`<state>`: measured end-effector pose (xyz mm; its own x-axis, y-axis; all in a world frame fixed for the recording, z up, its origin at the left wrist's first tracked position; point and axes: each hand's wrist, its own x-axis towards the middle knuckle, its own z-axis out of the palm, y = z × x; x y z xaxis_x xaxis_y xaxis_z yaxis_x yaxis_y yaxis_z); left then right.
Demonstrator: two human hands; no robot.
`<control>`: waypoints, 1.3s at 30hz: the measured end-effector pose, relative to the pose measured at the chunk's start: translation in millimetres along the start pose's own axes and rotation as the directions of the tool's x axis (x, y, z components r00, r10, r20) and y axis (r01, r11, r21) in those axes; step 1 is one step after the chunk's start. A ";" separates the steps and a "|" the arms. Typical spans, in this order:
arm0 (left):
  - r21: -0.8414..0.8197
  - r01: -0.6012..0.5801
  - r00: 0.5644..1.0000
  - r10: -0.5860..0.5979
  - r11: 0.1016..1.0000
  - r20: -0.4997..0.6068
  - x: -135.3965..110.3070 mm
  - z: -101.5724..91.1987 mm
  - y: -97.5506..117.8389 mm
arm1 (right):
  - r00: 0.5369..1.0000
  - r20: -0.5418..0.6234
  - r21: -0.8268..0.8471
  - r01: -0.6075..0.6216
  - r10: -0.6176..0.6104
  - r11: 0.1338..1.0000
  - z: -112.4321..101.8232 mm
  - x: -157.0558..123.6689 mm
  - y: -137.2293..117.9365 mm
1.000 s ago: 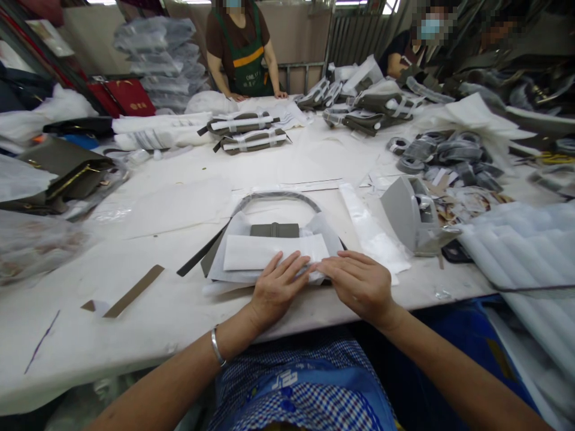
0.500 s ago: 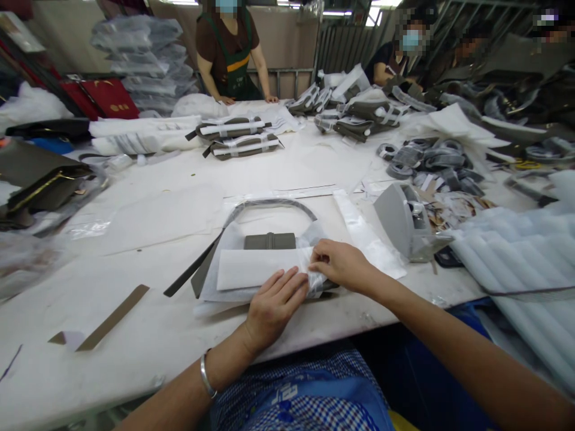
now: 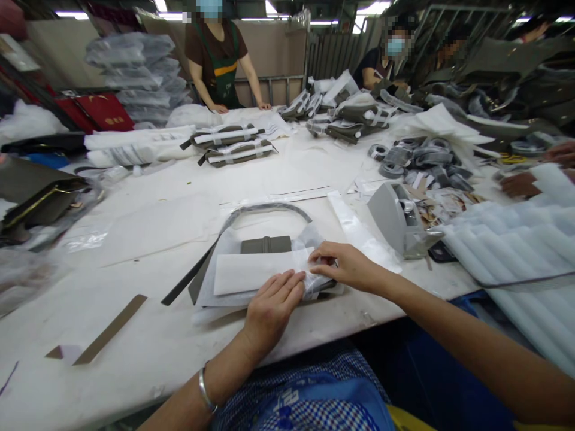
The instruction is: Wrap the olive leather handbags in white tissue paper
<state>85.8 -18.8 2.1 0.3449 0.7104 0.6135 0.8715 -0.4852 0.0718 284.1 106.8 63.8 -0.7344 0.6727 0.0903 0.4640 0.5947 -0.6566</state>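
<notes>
A grey-green handbag [image 3: 266, 245] lies flat near the table's front edge, wrapped in white paper [image 3: 251, 270], its curved handle [image 3: 265, 209] pointing away from me. My left hand [image 3: 272, 305] lies flat on the paper's lower right part, fingers stretched out. My right hand [image 3: 345, 266] is at the bag's right end, fingertips pinched on the crumpled clear wrapping [image 3: 314, 281] there. A dark strap [image 3: 188, 278] sticks out from the bag's left side.
A grey tape dispenser [image 3: 395, 218] stands right of the bag, with white foam sheets [image 3: 516, 239] beyond. Wrapped bags [image 3: 229, 143] and rolled straps [image 3: 417, 158] lie farther back. A cardboard strip [image 3: 110, 329] is at left. Other people work at the far and right sides.
My right hand moved up from beside the left hand to the bag's right end and closed its fingers on the wrapping. My left hand stayed flat on the paper.
</notes>
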 end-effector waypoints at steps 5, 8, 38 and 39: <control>-0.013 0.023 1.000 -0.023 1.000 0.016 0.0 -0.2 0.8 | 0.958 -0.143 -0.130 0.230 -0.248 0.964 1.3 -41.8 3.9; -0.020 0.029 1.000 -0.029 0.999 0.008 0.7 0.2 0.6 | 0.907 -0.126 -0.302 0.352 -0.403 0.886 6.3 -53.4 4.2; -0.021 0.024 0.999 -0.023 1.000 0.040 -3.8 2.0 -1.1 | 0.848 0.039 -0.520 0.468 -0.528 0.714 14.1 -56.6 23.9; -0.016 0.020 0.999 -0.019 1.000 0.040 -3.7 1.9 -1.1 | 0.843 0.054 -0.528 0.479 -0.535 0.701 12.3 -60.3 23.3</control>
<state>84.2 -19.9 -1.8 0.3415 0.7393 0.5803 0.8725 -0.4790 0.0967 333.1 74.6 33.9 -0.8943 0.2251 0.3867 0.2354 0.9717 -0.0213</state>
